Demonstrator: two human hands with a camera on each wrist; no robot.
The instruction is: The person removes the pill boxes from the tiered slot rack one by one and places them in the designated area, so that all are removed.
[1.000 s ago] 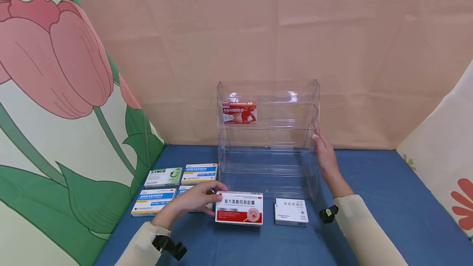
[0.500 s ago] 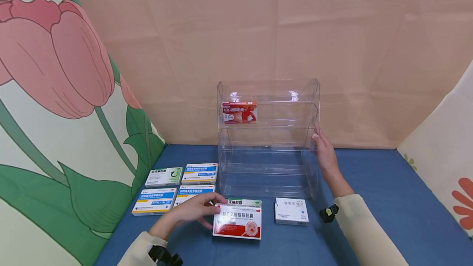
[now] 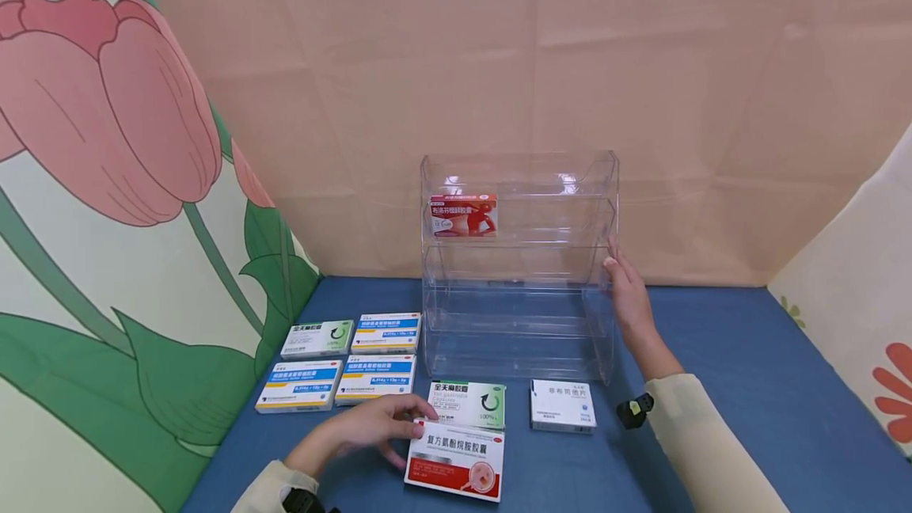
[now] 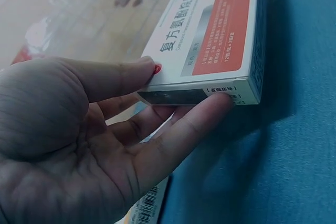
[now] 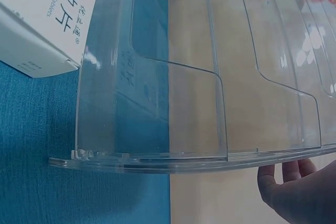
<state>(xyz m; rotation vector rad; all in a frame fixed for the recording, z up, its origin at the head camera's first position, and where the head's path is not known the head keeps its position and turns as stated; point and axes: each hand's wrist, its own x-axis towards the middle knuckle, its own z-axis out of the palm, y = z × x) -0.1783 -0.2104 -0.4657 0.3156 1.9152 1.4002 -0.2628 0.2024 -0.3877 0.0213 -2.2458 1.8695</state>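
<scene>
My left hand (image 3: 381, 426) pinches the left end of a red-and-white medicine box (image 3: 456, 461), thumb on the printed face and fingers under the end. The box slants over the near half of a green-and-white medicine box (image 3: 470, 406). In the left wrist view, the thumb (image 4: 123, 77) presses near the corner of the held box (image 4: 220, 30). My right hand (image 3: 627, 295) rests its fingertips against the outer right side of a clear tiered display rack (image 3: 520, 315). Those fingertips (image 5: 268, 174) meet the side panel in the right wrist view.
A red medicine box (image 3: 463, 216) stands on an upper tier, at the left. A white medicine box (image 3: 563, 404) lies before the rack's right half. Several boxes, blue-and-white (image 3: 299, 385) and green-and-white (image 3: 317, 339), lie at left on the blue cloth (image 3: 698, 362).
My left hand has drawn the red-and-white box toward the near edge, uncovering the green-and-white box behind it. The right hand and the rack stay in place.
</scene>
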